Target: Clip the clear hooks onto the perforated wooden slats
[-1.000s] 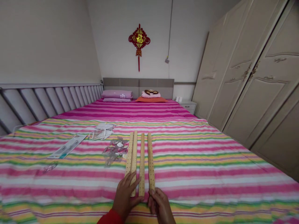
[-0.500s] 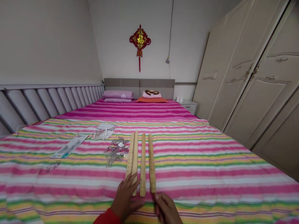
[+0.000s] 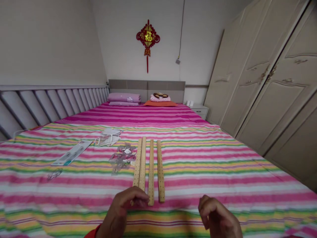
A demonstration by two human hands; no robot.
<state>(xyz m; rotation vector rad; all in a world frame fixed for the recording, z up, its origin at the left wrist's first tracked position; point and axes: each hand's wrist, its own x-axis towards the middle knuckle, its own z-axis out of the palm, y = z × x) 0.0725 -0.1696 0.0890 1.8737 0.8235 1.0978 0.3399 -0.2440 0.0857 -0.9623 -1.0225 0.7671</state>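
Note:
Several long pale wooden strips with rows of small dark dots or holes lie lengthwise on the striped bedspread. Two on the left, one being a wooden strip (image 3: 142, 165), lie against each other; a middle strip (image 3: 151, 172) and a right strip (image 3: 160, 172) lie apart. My left hand (image 3: 122, 206) is over the near ends of the left strips, fingers bent and reaching to the middle strip's end; contact is unclear, and it grips nothing. Off to the right, my right hand (image 3: 219, 216) hovers above the bedspread, loosely curled with a gap by the thumb, holding nothing.
Small clear plastic packets (image 3: 123, 157) lie left of the strips. Beyond them are white-and-clear packaging (image 3: 108, 137), a long flat pack (image 3: 73, 153) and a thin wire-like bundle (image 3: 54, 174). A railing (image 3: 49, 105) runs along the left; wardrobes (image 3: 267, 89) stand right.
My right hand has left the near end of the right strip and moved right. The left hand has shifted slightly left, its fingers now bent. The strips keep their arrangement.

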